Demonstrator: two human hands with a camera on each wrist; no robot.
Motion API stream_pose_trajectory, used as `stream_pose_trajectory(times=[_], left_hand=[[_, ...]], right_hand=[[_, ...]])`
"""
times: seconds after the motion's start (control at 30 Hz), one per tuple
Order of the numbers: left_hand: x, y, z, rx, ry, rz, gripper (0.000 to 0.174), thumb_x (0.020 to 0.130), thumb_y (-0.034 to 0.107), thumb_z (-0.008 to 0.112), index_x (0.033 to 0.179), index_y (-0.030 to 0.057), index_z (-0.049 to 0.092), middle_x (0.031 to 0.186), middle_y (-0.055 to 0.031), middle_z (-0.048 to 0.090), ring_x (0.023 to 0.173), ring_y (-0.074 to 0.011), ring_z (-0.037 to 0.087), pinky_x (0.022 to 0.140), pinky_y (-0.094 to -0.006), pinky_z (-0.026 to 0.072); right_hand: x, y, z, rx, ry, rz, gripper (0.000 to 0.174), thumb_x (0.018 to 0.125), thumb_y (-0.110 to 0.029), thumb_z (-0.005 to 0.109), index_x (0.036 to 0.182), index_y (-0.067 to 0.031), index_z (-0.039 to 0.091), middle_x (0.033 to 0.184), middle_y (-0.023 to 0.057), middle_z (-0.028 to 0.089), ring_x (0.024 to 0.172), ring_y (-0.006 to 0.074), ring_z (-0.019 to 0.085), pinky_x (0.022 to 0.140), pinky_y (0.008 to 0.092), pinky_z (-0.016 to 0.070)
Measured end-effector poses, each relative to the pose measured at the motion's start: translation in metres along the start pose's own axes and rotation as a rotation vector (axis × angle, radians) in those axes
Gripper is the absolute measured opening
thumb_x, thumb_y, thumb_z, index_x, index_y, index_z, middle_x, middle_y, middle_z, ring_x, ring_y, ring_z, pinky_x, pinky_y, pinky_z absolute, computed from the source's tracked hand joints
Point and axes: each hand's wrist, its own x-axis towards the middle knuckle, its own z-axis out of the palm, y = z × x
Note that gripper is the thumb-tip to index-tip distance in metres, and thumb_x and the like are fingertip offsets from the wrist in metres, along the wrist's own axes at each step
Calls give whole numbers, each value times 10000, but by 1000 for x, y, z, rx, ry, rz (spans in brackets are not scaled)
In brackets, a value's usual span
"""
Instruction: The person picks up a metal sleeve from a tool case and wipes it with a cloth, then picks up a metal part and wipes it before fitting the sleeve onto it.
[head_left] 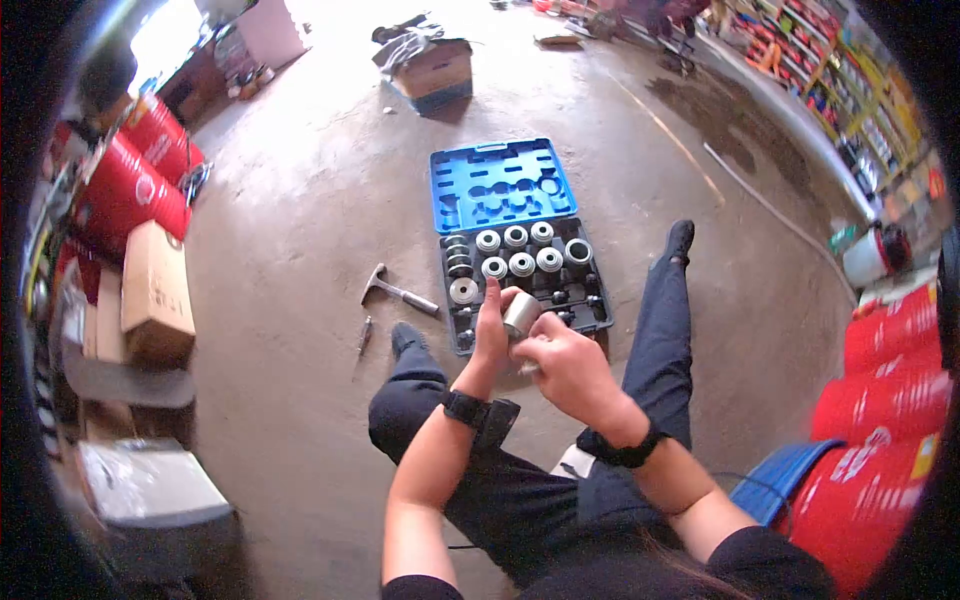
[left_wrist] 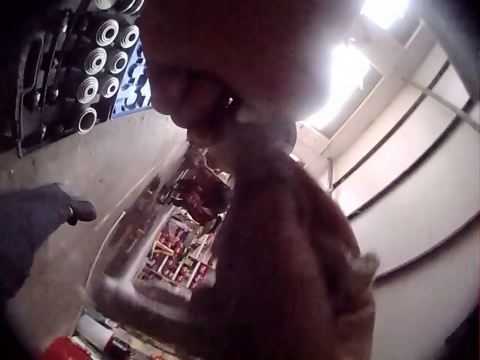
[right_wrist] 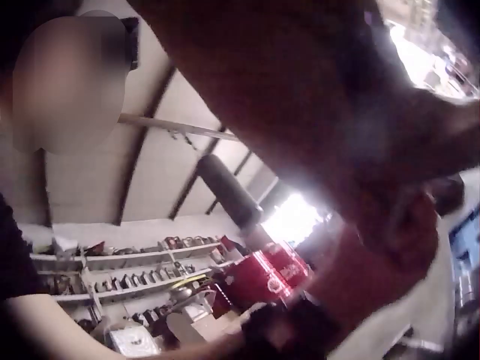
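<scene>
A silvery metal cylinder (head_left: 521,314) is in the left hand (head_left: 488,335), whose thumb points up along its side. Against its near end, the right hand (head_left: 572,368) has curled fingers round a small metal part (head_left: 528,368), blurred and mostly covered. Both hands are above the near edge of a black tool tray (head_left: 600,300) holding several round metal pieces. In the left wrist view the left hand (left_wrist: 240,52) is dark at the top and the right hand (left_wrist: 285,247) is below it. The right wrist view shows the right hand (right_wrist: 322,120) large and dark, hiding the grip.
The case's blue lid (head_left: 500,215) lies open beyond the tray. A hammer (head_left: 400,293) and a slim tool (head_left: 365,335) lie on the floor to its left. Legs stretch either side. Red drums (head_left: 130,190) and cartons (head_left: 155,290) stand left, more red drums (head_left: 880,400) right.
</scene>
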Motion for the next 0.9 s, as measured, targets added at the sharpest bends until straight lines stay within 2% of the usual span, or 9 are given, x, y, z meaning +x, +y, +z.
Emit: stream_pose_trajectory(times=[0.07, 0.13, 0.2, 0.33, 0.37, 0.57, 0.67, 0.83, 0.9], left_hand=[[-4, 12, -1, 104, -110, -14, 703, 920, 686, 284, 860, 60, 598, 599, 8, 511, 434, -74, 451, 360, -218, 346], [-4, 16, 0, 149, -218, 38, 751, 902, 713, 275, 907, 43, 617, 585, 16, 494, 386, -58, 386, 317, -210, 281], [-2, 18, 0, 162, -283, 51, 762, 899, 716, 277, 974, 44, 628, 586, 13, 492, 393, -62, 394, 331, -209, 289], [-10, 19, 14, 258, -208, 91, 708, 929, 666, 288, 1127, 68, 610, 681, -13, 541, 498, -86, 478, 396, -224, 358], [-15, 19, 22, 395, -172, 246, 693, 940, 647, 284, 1164, 71, 598, 694, -23, 551, 513, -99, 492, 409, -231, 370], [8, 11, 6, 187, -390, 120, 604, 990, 529, 309, 1336, 69, 494, 751, -63, 605, 561, -119, 532, 480, -250, 422], [8, 9, 7, 226, -392, 189, 566, 990, 514, 341, 1260, 47, 511, 807, -58, 609, 660, -119, 565, 525, -237, 443], [9, 5, 0, 510, -339, 480, 390, 980, 464, 440, 1040, 93, 540, 839, -43, 602, 719, -127, 563, 594, -247, 448], [11, 3, -2, 24, -294, 173, 325, 966, 416, 508, 968, 96, 562, 836, -12, 590, 734, -105, 578, 590, -234, 456]], right_hand=[[-7, -14, -25, -392, -406, -46, 97, 691, -53, 642, 780, -23, 668, 935, 146, 586, 840, 308, 652, 698, 388, 545], [-12, -53, -60, -355, -485, -109, 105, 708, -91, 623, 733, 8, 649, 904, 135, 576, 816, 292, 648, 653, 376, 552], [-18, -95, -82, -227, -367, -225, 179, 752, -102, 611, 876, 11, 675, 882, 153, 605, 767, 272, 653, 612, 368, 558], [-34, -159, -118, -275, -380, -361, 102, 715, -139, 613, 749, -48, 644, 816, 62, 517, 730, 164, 593, 484, 240, 485], [-38, -161, -125, -235, -399, -414, 185, 714, -155, 591, 840, -29, 639, 834, 62, 514, 728, 173, 547, 516, 247, 438], [-46, -169, -100, -503, 43, -411, 148, 743, -150, 537, 772, -12, 581, 770, 53, 454, 667, 173, 440, 570, 271, 398], [-39, -163, -116, -423, -139, -687, 150, 757, -143, 524, 778, 2, 557, 748, 45, 441, 670, 174, 443, 607, 291, 430], [-36, -188, -104, -278, 71, -709, 191, 775, -177, 519, 828, 2, 563, 783, 45, 506, 748, 185, 513, 700, 336, 453], [-35, -193, -98, -213, 110, -750, 198, 793, -182, 510, 870, -7, 563, 819, 52, 533, 773, 184, 531, 735, 332, 445]])
